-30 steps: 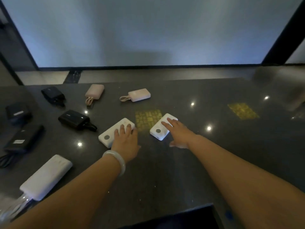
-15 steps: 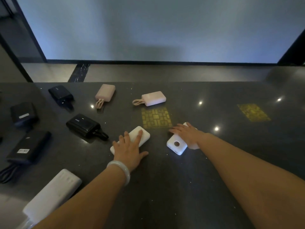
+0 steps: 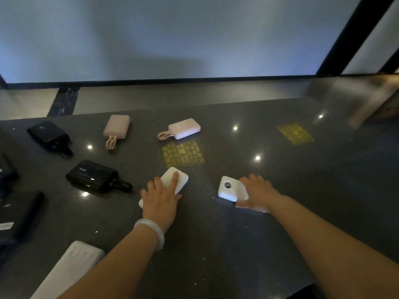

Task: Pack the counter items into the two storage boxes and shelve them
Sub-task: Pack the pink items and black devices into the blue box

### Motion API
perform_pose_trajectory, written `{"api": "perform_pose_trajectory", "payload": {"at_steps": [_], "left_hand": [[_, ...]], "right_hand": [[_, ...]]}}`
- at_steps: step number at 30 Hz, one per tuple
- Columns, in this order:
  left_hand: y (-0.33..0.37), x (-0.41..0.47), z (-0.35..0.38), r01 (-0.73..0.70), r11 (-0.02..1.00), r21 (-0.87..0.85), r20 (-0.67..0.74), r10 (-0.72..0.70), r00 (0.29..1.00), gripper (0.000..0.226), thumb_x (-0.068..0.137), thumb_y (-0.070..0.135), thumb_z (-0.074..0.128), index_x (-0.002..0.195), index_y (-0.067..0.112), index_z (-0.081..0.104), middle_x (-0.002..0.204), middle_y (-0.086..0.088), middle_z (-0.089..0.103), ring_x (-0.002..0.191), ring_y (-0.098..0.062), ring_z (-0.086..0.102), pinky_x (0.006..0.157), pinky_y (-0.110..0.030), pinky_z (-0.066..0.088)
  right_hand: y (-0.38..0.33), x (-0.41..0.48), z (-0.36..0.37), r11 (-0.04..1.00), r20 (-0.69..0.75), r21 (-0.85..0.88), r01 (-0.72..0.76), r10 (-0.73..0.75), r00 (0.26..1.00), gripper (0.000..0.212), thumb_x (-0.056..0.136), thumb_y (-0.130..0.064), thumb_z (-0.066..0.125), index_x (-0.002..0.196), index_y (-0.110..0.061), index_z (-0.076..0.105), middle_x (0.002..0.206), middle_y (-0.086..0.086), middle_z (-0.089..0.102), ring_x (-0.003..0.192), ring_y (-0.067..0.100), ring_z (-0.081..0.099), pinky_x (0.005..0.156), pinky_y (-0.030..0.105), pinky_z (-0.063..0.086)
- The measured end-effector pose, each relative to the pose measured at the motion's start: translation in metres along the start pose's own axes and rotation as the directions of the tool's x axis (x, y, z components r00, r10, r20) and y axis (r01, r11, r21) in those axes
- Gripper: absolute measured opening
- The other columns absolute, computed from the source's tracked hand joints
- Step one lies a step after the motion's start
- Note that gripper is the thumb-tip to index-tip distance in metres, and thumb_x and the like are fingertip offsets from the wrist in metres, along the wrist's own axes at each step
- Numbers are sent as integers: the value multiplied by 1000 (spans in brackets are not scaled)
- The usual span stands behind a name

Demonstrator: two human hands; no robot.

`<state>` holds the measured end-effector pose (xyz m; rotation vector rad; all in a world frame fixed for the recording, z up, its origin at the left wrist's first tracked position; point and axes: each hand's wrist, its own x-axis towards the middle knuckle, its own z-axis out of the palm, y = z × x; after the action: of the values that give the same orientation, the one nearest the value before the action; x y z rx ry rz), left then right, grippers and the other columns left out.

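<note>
Since half a second ago, the right white power bank (image 3: 225,193) has been turned a little further, so that its end with the round mark is presented to the camera, and the right hand (image 3: 258,190) has been slid farther over it. The dark polished counter (image 3: 216,244) is seen across the whole lower view, and every item is laid on it. A long white power bank (image 3: 71,264) is cut off by the lower left edge. Two black power banks (image 3: 92,175) (image 3: 48,133) with short cables are placed left of the hands, one behind the other. Two pink power banks (image 3: 116,127) (image 3: 185,128) with looped cords are set farther back, apart from each other. The left white power bank (image 3: 183,180) is laid flat near the centre, just below a yellow patterned patch (image 3: 183,153). Its near half is covered by the left hand (image 3: 160,200), whose fingers are held straight and spread, the index finger stretched along the top. The right white power bank is gripped across its width, fingers curved over the far edge, thumb laid along the near edge. A pale bangle (image 3: 151,230) is worn on the left wrist.
</note>
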<state>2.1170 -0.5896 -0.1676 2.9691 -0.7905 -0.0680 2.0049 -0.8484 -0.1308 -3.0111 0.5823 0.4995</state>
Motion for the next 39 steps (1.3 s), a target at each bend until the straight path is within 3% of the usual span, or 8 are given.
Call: {"api": "perform_pose_trajectory", "payload": {"at_steps": [7,10,12,16,23,28,32,39], "left_hand": [[13,-6,5,-98,995,-3,-58,98,993,70,96,53,40,153,31,7,133,-19,38,116,-33,43,95,-47,41],[34,-10,4,-177,984,11,-69,177,982,73,89,52,57,150,28,27,115,-20,48,98,-34,52,79,-48,45],[56,-16,5,-279,960,-14,-130,275,953,71,75,43,76,138,22,51,92,-23,52,76,-37,53,65,-45,45],[114,-32,-6,-483,875,-42,-237,461,855,65,69,38,82,127,19,61,80,-21,50,67,-36,50,58,-44,44],[239,-85,-45,-728,679,-95,-302,677,671,64,75,45,74,131,27,49,83,-14,52,67,-30,51,56,-39,46],[329,-153,-58,-822,555,-129,-277,775,567,66,81,52,65,137,32,37,94,-13,54,77,-26,54,63,-40,49],[390,-210,-59,-858,484,-172,-240,824,513,67,92,57,46,149,36,19,120,-13,47,102,-25,50,85,-38,45],[479,-269,-66,-859,478,-184,-196,839,508,63,96,56,37,152,38,12,130,-12,39,115,-30,41,95,-41,36]], "right_hand": [[16,-65,21,948,4,210,-238,242,970,80,70,-65,69,132,-22,42,130,2,45,122,25,43,97,43,40],[29,-93,23,872,-11,379,-311,340,940,75,69,-61,72,125,-21,43,124,1,47,118,23,44,94,41,44],[41,-115,22,814,-30,468,-343,403,915,74,69,-59,74,124,-21,43,122,1,46,118,22,43,92,39,45],[71,-165,11,766,-68,492,-414,508,859,78,70,-56,75,129,-24,38,126,1,41,122,20,37,92,37,45],[142,-299,-2,647,-142,516,-562,712,688,82,68,-60,75,133,-25,37,125,0,41,122,20,38,96,39,41],[190,-411,16,549,-166,528,-648,815,555,84,66,-61,75,132,-24,39,109,-3,36,114,20,40,98,38,39],[221,-481,40,498,-124,534,-683,846,519,87,64,-62,75,134,-25,39,119,-1,40,118,22,40,99,39,38],[247,-535,90,466,11,521,-715,834,551,81,64,-64,72,128,-24,41,122,2,42,119,24,38,97,43,41]]}}
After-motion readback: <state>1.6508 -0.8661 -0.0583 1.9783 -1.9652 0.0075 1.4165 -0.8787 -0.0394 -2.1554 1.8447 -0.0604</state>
